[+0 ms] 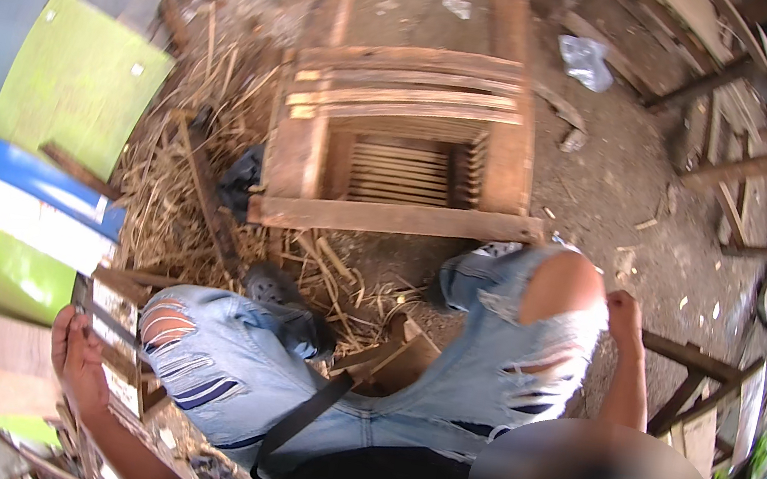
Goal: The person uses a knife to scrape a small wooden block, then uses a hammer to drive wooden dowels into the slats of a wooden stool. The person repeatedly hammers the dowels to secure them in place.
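Note:
My left hand (pixel 82 364) is out at the left, beside my left knee, with thumb and fingers drawn together. A tiny greyish thing (pixel 78 311) shows at its fingertips, too small to name. Close by that hand lies a dark flat strip (pixel 113 326). Outside my right knee, my right hand (pixel 625 317) is closed, and whatever it may hold is hidden. In front of my legs stands a wooden frame (pixel 397 220) with thick side posts and thin slats (pixel 418 93) across its top. Inside it a row of narrow slats (pixel 402 174) shows. Neither hand touches the frame.
Wood shavings and strips (pixel 177 169) heap up left of the frame. A green board (pixel 75 81) leans at the left, near a blue curved object (pixel 20 169). Wooden racks (pixel 727 185) stand along the right. A clear plastic bag (pixel 586 62) lies on the dirt floor.

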Demonstrator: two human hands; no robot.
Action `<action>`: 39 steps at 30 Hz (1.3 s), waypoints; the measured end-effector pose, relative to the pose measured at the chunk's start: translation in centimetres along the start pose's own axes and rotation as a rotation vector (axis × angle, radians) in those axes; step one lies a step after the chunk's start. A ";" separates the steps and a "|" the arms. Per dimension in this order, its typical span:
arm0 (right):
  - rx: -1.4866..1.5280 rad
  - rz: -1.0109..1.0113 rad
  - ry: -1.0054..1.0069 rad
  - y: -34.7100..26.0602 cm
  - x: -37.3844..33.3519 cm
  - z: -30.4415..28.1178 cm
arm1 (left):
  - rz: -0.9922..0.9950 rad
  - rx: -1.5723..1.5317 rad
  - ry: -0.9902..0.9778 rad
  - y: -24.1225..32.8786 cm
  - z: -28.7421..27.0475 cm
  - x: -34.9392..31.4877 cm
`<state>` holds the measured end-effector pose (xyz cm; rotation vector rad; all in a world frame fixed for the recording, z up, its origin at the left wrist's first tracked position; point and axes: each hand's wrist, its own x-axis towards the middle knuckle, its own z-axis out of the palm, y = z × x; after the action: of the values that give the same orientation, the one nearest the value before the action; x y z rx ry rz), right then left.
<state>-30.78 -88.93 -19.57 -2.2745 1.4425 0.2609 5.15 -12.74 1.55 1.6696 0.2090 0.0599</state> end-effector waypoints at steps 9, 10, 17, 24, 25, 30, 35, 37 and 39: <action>0.247 0.204 -0.022 7.1 -6.2 5.6 | -0.001 -0.217 -0.113 6.2 6.1 1.5; 0.276 0.236 -0.034 7.8 -7.0 6.2 | 0.004 -0.205 -0.113 6.5 7.6 1.3; 0.403 0.376 -0.136 9.8 -11.2 12.0 | 0.592 0.939 -0.678 2.2 27.9 -2.2; 0.458 0.350 -0.138 12.1 -11.9 15.7 | 0.874 1.338 -0.968 -2.0 39.8 -5.7; 0.467 0.373 -0.126 12.4 -12.0 15.7 | 0.877 1.370 -0.977 -2.1 40.1 -5.5; 0.419 0.436 -0.157 13.5 -13.6 16.0 | 0.853 1.219 -0.985 -2.8 39.6 -4.5; 0.326 0.351 -0.060 14.0 -15.3 16.0 | 0.914 1.126 -0.953 -2.6 39.9 -3.3; 0.343 0.397 -0.122 14.0 -15.6 15.6 | 0.941 1.196 -0.992 -2.3 40.1 -2.9; 0.417 0.505 -0.152 13.8 -15.8 15.1 | 0.958 1.194 -0.973 -2.3 39.8 -3.1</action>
<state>-49.02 -74.30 -30.53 -1.5134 1.7755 0.2469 8.38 -52.04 -4.85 2.5833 -1.5739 -0.2040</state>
